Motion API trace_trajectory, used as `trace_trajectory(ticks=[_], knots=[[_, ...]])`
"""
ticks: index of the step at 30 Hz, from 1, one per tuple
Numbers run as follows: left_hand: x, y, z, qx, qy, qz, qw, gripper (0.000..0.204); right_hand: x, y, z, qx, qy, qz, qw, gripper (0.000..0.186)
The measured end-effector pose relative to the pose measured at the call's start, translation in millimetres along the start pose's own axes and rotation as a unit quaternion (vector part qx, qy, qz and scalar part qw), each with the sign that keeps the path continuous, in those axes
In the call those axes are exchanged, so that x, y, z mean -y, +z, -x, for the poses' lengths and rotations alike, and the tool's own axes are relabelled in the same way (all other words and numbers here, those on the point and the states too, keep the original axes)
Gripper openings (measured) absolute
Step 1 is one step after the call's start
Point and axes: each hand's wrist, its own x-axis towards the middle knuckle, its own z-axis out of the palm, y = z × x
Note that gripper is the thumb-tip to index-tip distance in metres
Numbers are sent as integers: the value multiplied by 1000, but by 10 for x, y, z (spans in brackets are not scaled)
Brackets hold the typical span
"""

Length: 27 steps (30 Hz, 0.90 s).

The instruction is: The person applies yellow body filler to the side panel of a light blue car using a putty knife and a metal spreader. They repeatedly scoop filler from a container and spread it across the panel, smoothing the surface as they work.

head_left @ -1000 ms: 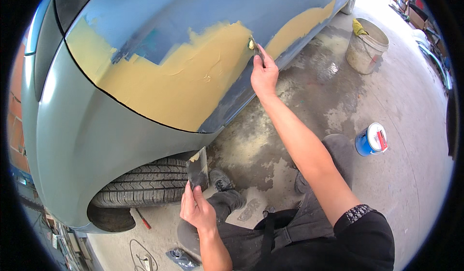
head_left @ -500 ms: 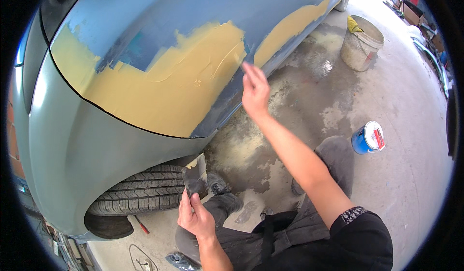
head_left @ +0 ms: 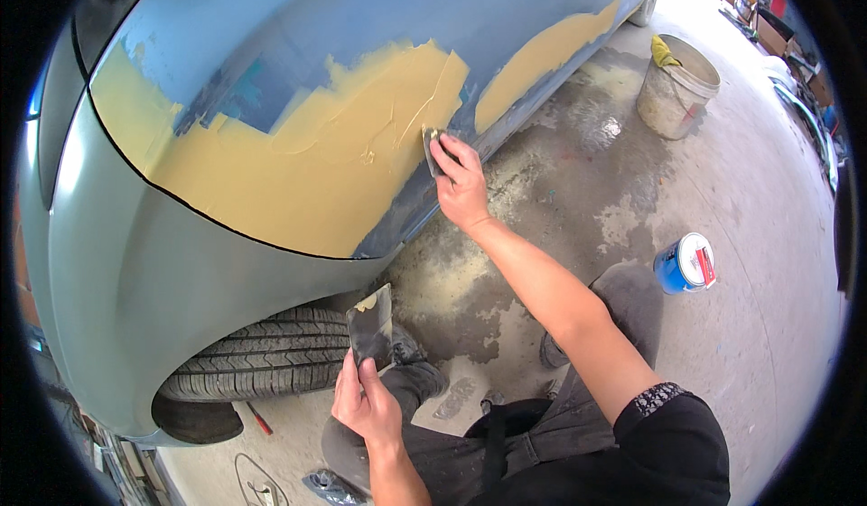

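Observation:
My right hand (head_left: 461, 181) grips a dark, flat filler spreader (head_left: 434, 151) against the lower right part of the yellow filler patch (head_left: 298, 181). That patch covers much of the blue car door (head_left: 271, 18), and a raised ridge runs up near its right end. Lower down, in front of the tyre, my left hand (head_left: 368, 403) pinches a second filler spreader (head_left: 370, 327) by its lower end. Yellow filler clings to that spreader's upper edge. A separate yellow filler strip (head_left: 542, 59) lies farther along the door.
Left of the door are the grey-green fender (head_left: 163, 280) and the tyre (head_left: 280, 352). At right stand a blue tin (head_left: 673, 267) and a dirty white bucket (head_left: 668, 100) with a yellow cloth (head_left: 663, 52) on its rim. A red-handled tool (head_left: 262, 423) lies by the tyre.
My right hand has moved down and slightly left along the filler's right end, and its spreader now shows. A longer ridge marks the filler there. My left hand has barely moved.

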Motion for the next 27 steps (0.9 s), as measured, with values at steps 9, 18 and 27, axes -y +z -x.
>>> trace_trajectory(ticks=[9,18,27], knots=[[21,-34,1,-13,-29,33,999,22,136,-224,-811,-111,157,-129,973,36],[21,-60,16,-6,-43,50,998,23,572,353,23,-46,-1,-29,999,56],[43,25,-5,-15,-42,75,996,23,338,231,627,89,-58,-10,994,50]])
